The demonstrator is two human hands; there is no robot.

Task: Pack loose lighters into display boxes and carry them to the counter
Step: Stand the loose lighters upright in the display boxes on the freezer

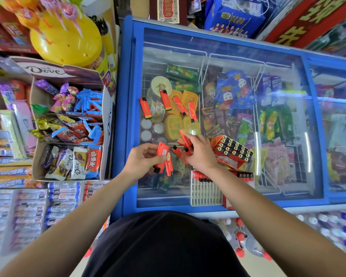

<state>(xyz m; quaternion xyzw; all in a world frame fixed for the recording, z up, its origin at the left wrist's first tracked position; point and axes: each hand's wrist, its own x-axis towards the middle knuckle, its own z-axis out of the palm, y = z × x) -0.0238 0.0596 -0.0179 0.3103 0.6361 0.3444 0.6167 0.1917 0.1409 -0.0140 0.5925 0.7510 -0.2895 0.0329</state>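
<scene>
- Gathering is the step in hand, as I judge it: a bundle of flat red plastic lighters (161, 152) sits in the left hand (143, 159), with the fingers and thumb curled round it.
- The right hand (201, 151), just right of the left, pinches a few more red lighters (185, 137) fanned at odd angles. Both hands are clamped on lighters and neither is free.
- Four loose red lighters (165, 100) lie farther off on the clear glass lid (164, 194) of the blue-framed chest freezer (128, 96), well apart from the hands.
- A full red cardboard display box (232, 150), with rows of black lighter tops showing, stands tilted just right of the right hand.
- A white plastic grid tray (206, 191) lies nearer the body, partly under the right forearm. Only its far row is filled.
- To the left, a cardboard box of wrapped sweets (108, 120) stands against the freezer.
- The fanned lighters in the right hand look loosely held, so one could slip out and skid across the smooth glass.
- The right forearm crosses the tray close to the freezer's near edge, and a careless sweep could push the tray off.
- The full box leans, so a bump from the right hand could tip it and spill its rows.
- The lighters point in different directions, which could jam the narrow slots.
</scene>
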